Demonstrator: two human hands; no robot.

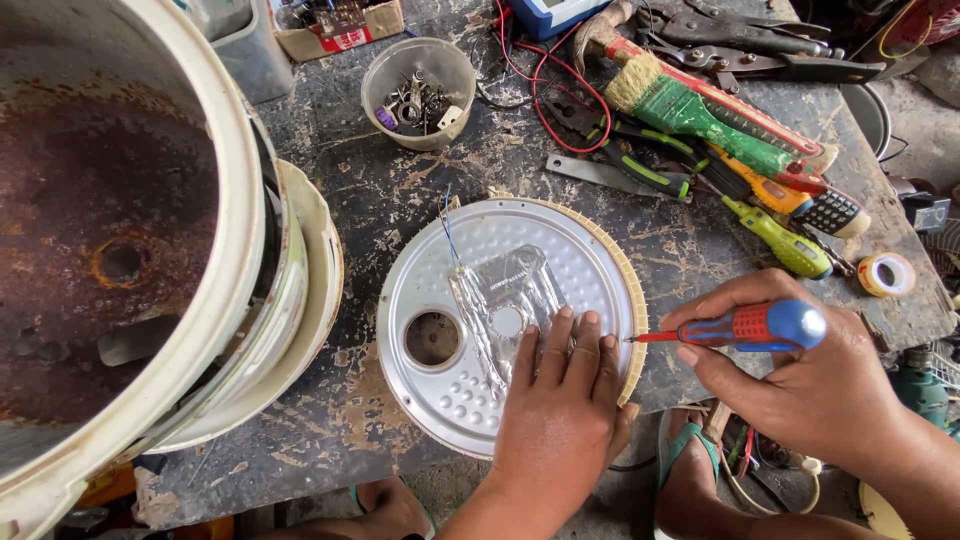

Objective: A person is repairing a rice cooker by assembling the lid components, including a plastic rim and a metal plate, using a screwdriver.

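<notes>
Our left hand lies flat, fingers spread, on the round metal lid at the bench's near edge. Our right hand grips a red-and-blue screwdriver, tip at the lid's right rim. Beyond the lid sits a clear cup; farther back-left, a small cardboard box with a red label.

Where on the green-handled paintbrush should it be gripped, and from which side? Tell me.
Grip the green-handled paintbrush on the green handle, coming from above. It lies flat and slanted among the tools, bristles toward the plastic cup, and its top face is bare. The left hand presses on the round metal plate; the right hand holds the screwdriver.
</notes>
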